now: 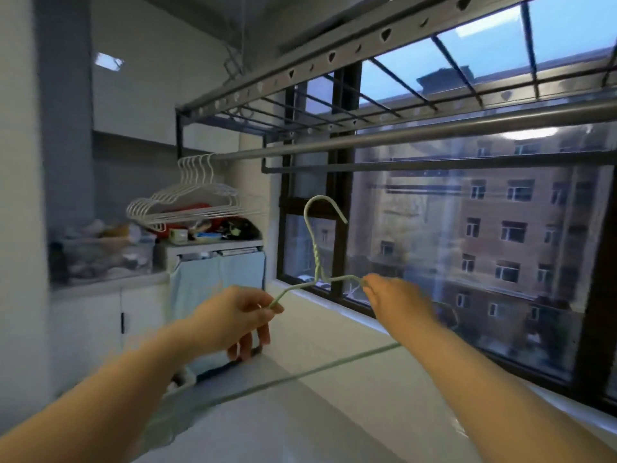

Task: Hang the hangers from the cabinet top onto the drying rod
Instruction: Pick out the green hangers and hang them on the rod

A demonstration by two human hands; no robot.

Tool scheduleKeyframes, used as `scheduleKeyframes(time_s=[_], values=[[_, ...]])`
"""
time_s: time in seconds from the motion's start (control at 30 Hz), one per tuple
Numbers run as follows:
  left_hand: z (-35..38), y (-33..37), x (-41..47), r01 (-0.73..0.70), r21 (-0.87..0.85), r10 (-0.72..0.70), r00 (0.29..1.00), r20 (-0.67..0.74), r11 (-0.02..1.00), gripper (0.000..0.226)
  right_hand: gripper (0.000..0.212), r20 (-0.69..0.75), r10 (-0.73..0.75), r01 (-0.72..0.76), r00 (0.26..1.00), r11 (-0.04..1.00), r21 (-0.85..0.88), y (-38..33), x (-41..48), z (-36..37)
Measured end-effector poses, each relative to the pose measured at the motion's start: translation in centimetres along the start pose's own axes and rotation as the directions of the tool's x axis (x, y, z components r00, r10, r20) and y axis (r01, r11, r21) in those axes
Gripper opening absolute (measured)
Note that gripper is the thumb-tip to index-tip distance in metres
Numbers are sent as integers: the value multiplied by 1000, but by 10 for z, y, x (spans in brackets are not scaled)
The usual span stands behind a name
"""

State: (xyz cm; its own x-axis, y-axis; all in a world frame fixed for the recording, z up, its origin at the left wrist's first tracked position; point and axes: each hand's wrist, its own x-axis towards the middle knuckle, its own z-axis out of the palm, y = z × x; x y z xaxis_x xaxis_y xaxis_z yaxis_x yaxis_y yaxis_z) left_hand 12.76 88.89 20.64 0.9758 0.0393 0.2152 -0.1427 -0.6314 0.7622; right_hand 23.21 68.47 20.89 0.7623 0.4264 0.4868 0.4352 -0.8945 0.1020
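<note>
green hanger (316,259) below drying rod (417,133), hook up | left shoulder pinched by left hand (233,315) | right shoulder gripped by right hand (397,295) | white hangers (190,198) hung at rod's far end

Frame centre — pale green wire hanger (317,259) upright, hook up, below drying rod (400,135); white hangers (192,198) bunched at rod's left end.

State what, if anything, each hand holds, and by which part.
Both hold one green wire hanger, its hook upward. The left hand pinches the left shoulder wire and the right hand pinches the right shoulder wire.
</note>
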Motion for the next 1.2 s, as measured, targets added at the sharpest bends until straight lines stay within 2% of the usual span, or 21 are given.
scheduleKeyframes(time_s=[0.23,0.33,0.47,0.6,0.8,0.93,1.0,1.2], values=[[-83,-50,84,124,27,-115,969,-217,992,20,39,-55,-156,163,986,975,154,-54,131,24],[-114,-73,116,147,30,-131,941,-313,989,18,40,-132,-222,238,966,964,117,-72,179,21],[-151,-102,151,176,4,-161,909,-384,984,18,40,-280,-304,307,911,951,-34,-97,247,13],[-189,-128,191,163,-46,-167,886,-433,986,24,36,-411,-287,218,865,954,-207,-119,307,2],[-251,-160,264,111,-14,-106,890,-444,994,11,33,-445,-196,3,874,918,-397,-157,372,1],[-283,-181,310,66,19,-54,926,-374,998,13,43,-384,0,-194,923,863,-467,-174,408,-1],[-292,-192,330,44,10,-38,935,-352,999,13,43,-376,93,-281,922,829,-483,-178,422,1],[-303,-208,374,-46,-41,31,948,-317,998,16,30,-445,113,-347,888,800,-489,-174,437,12]])
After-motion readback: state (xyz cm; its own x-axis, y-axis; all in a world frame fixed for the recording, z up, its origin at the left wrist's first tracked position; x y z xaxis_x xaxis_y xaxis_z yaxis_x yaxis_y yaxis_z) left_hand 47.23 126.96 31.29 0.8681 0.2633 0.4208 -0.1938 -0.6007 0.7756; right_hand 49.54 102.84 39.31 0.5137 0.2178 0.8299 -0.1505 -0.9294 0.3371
